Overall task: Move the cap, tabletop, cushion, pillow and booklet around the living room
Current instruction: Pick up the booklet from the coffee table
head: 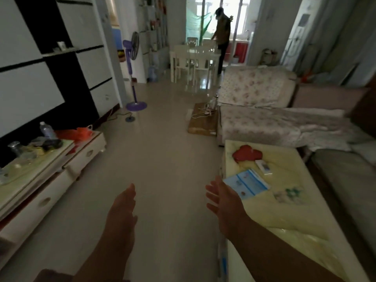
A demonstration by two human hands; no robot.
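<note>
The booklet [246, 183] lies on the bench [289, 216], just to the right of your right hand [223, 198] & a bit ahead. Its long side runs from near-left to far-right. Your right hand is much closer than your left hand [122, 210]. Both hands are up, palms facing each other, fingers [211, 190] spread & holding nothing. I think you should reach w/ the right.

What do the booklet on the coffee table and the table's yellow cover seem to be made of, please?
The booklet looks like thin, slightly glossy paper: flat, crisp-edged, with printed blue panels. The yellow cover looks like soft cloth: it folds and wrinkles, though a sheen near its front edge may be a clear plastic layer.
</note>
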